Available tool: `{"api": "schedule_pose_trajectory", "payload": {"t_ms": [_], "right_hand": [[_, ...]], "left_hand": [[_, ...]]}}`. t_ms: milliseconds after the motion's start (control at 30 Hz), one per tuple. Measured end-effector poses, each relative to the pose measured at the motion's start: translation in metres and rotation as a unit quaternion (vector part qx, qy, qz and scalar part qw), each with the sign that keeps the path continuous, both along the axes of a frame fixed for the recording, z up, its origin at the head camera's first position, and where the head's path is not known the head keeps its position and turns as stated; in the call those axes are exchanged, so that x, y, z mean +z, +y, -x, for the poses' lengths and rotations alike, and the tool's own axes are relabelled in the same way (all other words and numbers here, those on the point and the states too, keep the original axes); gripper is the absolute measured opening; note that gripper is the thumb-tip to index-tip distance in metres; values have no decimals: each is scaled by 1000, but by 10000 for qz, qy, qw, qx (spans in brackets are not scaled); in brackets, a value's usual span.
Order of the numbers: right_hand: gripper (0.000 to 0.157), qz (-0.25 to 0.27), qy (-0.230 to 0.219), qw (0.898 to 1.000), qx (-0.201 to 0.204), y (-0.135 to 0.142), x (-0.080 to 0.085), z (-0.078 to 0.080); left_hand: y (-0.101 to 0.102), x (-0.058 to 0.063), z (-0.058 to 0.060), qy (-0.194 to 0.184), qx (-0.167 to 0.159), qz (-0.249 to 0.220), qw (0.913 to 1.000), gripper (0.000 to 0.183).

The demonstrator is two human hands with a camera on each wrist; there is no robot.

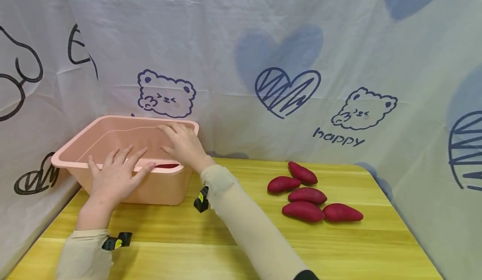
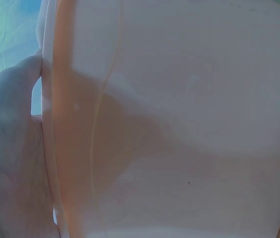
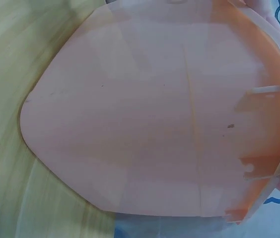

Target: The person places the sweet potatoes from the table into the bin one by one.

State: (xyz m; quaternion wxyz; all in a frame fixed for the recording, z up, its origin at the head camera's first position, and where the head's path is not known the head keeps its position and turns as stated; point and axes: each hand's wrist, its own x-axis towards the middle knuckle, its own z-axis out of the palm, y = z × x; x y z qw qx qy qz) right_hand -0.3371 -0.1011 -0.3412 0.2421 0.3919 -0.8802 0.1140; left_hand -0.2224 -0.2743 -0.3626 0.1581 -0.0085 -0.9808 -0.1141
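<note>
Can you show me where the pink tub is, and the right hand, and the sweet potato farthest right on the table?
Pink tub (image 1: 160,188): head view, on its front outer wall.
Right hand (image 1: 185,145): head view, on the back of the hand.
Rightmost sweet potato (image 1: 342,212): head view, mid-body.

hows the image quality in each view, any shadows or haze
Head: fairly even light, sweet potatoes crisp, soft shadows on the table; left wrist: hazy, with a bluish cast over the left hand and a darker shadow across the bin; right wrist: muted colours, bin orange-tinted toward the right.
</note>
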Motion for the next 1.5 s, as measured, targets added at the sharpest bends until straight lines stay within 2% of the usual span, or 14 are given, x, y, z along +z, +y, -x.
{"api": "schedule_pose_trajectory", "payload": {"t_ms": [433,1100,1233,1500], "right_hand": [[49,587,702,9954,-298,12,-12,-2],[46,1012,1374,9853,-83,36,-21,-11],[45,1099,1402,9840,-57,44,-25,-16],[46,1269,1078,9860,-66,69,-29,-28]], "left_hand": [[0,-4,0,-47,-29,-54,10000,72],[-4,2,0,-2,-68,-91,9999,71],[-4,2,0,-12,-63,-75,10000,72],[-1,1,0,-35,-65,-60,10000,72]]}}
